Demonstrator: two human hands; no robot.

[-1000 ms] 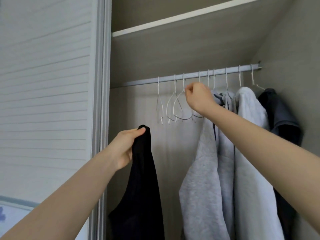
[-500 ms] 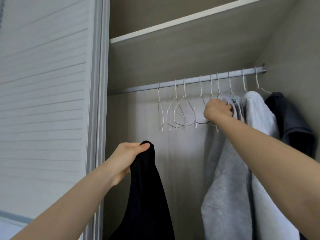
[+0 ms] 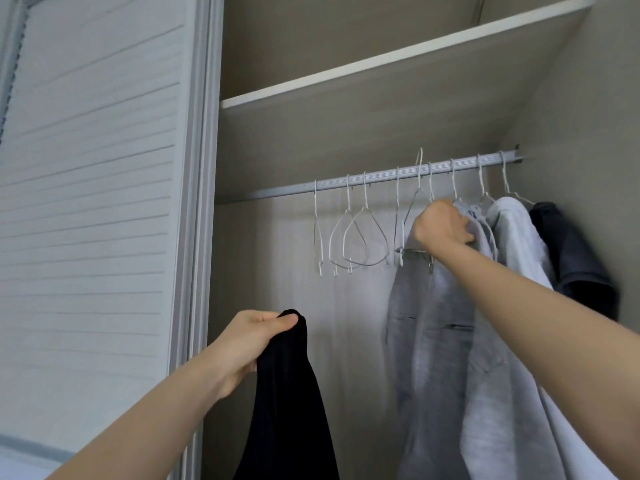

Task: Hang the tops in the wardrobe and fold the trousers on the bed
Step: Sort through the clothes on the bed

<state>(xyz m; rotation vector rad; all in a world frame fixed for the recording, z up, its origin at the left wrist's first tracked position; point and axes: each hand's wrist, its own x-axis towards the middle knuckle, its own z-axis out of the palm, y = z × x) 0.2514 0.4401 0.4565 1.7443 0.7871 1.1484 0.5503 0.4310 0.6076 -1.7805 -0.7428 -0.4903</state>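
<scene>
My left hand (image 3: 254, 341) grips a black top (image 3: 287, 403) by its upper edge; the top hangs down in front of the open wardrobe. My right hand (image 3: 441, 226) grips a white wire hanger (image 3: 410, 216) at its shoulder. That hanger's hook sits raised above the metal rail (image 3: 277, 192). The hanger in my hand carries no garment.
Several empty wire hangers (image 3: 360, 237) hang on the rail's left part. To the right hang a grey hoodie (image 3: 433, 323), a paler grey top (image 3: 516, 271) and a dark top (image 3: 571, 258). A shelf (image 3: 381, 67) runs above. A louvred sliding door (image 3: 86, 202) stands at left.
My right hand has moved right along the rail from the empty hangers, taken one hanger and lifted its hook above the rail. My left hand keeps holding the black top.
</scene>
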